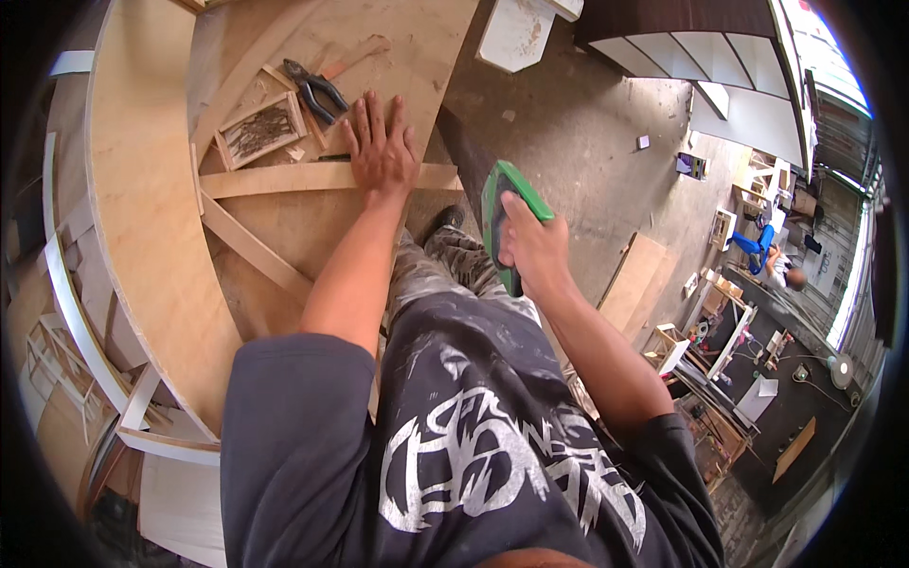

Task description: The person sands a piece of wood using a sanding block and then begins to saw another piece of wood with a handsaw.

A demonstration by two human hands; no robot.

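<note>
My left hand (383,156) lies flat with its fingers spread, pressing on a curved wooden strip (284,178) of a plywood piece. Just beyond its fingertips are pliers (317,92) with black handles. A small wooden frame (260,131) with rough dark brown content sits left of them. My right hand (535,241) is wrapped round the green and black handle of a handsaw (519,185), held off the strip's right end. A dark narrow shape, seemingly its blade, runs from the handle toward the plywood edge; its far end is hard to make out.
A diagonal wooden brace (256,241) meets the strip at the left, beside a tall curved plywood panel (156,189). Boards (632,284) lie on the floor at the right. Farther right, another person (772,260) sits near a cluttered workbench (729,350). A dark cabinet (691,47) stands beyond.
</note>
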